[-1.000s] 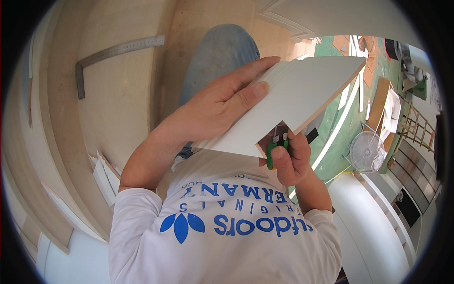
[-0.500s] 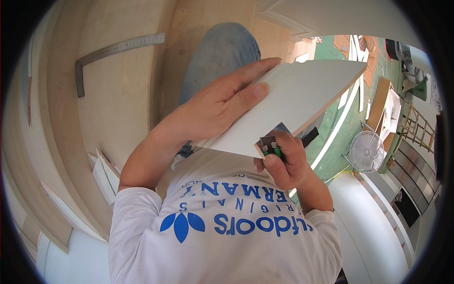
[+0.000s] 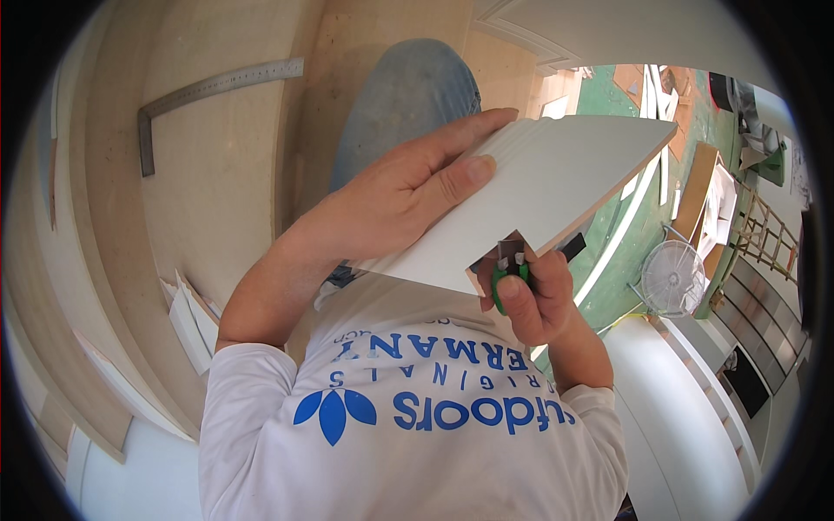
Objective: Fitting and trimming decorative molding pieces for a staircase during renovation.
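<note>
My left hand grips a white panel by its grooved edge, thumb lying on the face. The panel is tilted above my lap, one corner near my shirt. Closed in my right hand is a small hand tool with a green body and a dark, flat metal part. That metal part is against the panel's near right edge, close to the lower corner. Fingers hide much of the tool, so its exact kind cannot be made out. A dark strip sticks out beyond my right fingers.
A steel carpenter's square lies on pale wooden boards to the left. My jeans-clad knee is beyond the panel. At the right, a round fan stands on a green floor strewn with white strips and cardboard.
My right hand has shifted slightly right and down and turned the tool, so more of its green body shows. The panel has dipped a little; my left hand keeps its hold.
</note>
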A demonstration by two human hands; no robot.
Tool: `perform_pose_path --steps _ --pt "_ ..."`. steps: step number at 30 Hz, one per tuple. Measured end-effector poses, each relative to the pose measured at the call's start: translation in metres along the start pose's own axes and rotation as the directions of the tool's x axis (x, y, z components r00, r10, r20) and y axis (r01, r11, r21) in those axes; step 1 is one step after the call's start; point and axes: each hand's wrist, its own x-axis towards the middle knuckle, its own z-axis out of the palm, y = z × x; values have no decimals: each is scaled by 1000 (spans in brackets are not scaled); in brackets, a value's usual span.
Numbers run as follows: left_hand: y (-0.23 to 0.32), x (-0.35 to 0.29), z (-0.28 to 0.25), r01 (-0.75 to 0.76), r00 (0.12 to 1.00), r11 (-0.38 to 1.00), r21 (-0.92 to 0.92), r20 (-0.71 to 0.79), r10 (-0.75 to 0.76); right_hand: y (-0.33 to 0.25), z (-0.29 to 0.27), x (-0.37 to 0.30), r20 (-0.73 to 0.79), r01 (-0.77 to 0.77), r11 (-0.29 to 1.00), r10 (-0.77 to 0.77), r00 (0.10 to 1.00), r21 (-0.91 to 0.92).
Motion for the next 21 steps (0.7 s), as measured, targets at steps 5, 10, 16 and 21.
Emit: perform_pose_path --steps 5,10,16,21 --pt "0 -1 0 -2 1000 1000 7 6 2 -1 2 1 1 -3 1000 3 1000 19" --pt "0 -2 0 12 1000 1000 28 -7 -11 0 3 -2 -3 7 1000 -6 1000 29" --pt "2 -1 -1 13 1000 998 55 4 -14 -6 4 -3 104 -77 995 84 991 -69" --pt "3 -1 0 17 1000 1000 14 9 -17 -5 8 -6 -151 -111 989 125 981 93"
